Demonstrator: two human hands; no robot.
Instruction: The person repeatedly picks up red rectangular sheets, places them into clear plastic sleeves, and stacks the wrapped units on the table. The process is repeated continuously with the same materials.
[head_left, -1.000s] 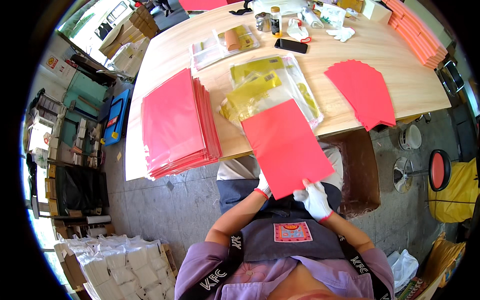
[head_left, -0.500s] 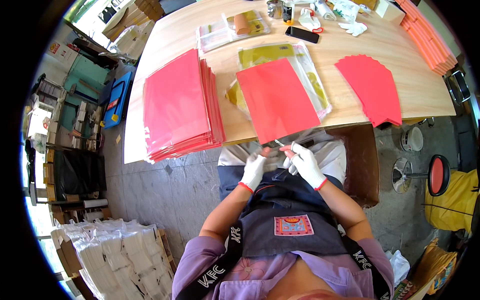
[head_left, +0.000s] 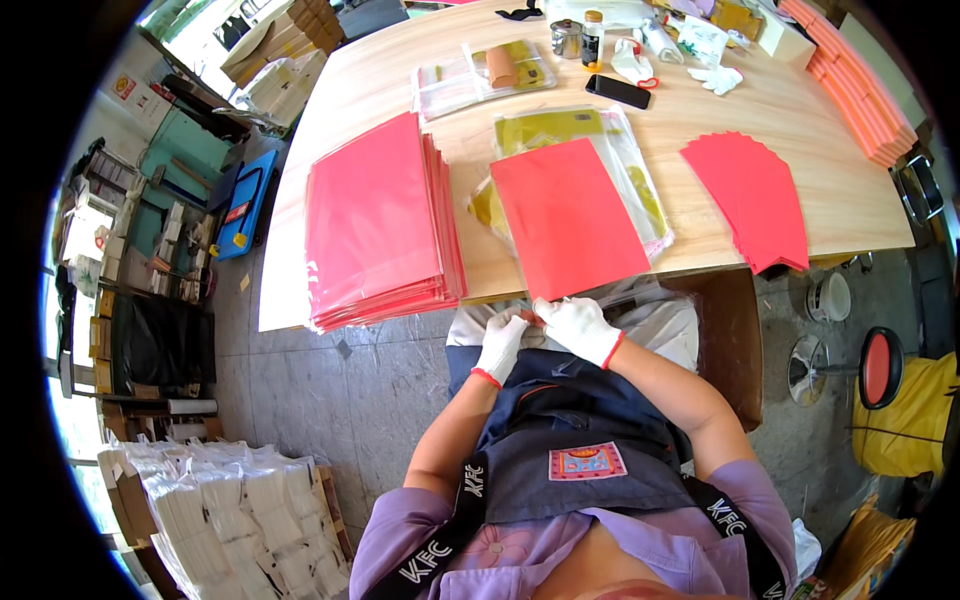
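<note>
A red sheet (head_left: 570,215) lies at the near table edge, over clear plastic bags with olive-green print (head_left: 555,124). Clear plastic film (head_left: 625,292) shows past the sheet's near edge. My right hand (head_left: 582,330), in a white glove with bare fingertips, is closed at the sheet's near left corner and pinches the film there. Close against it, my left hand (head_left: 502,345), gloved the same way, has its fingers pinched together; what they hold is hidden. Left of the sheet stands a thick stack of red sheets in clear bags (head_left: 375,215). Loose red sheets (head_left: 750,195) fan out to the right.
Farther back lie more clear bags (head_left: 455,88) with a brown piece (head_left: 501,67) on them, a phone (head_left: 618,92), a metal cup (head_left: 566,39), a bottle (head_left: 592,42) and a white glove (head_left: 716,79). A brown box (head_left: 730,340) stands below the table edge.
My right hand has moved left and up to the sheet's near corner. Both hands have come together. The whole view has shifted slightly, with the table lower in it.
</note>
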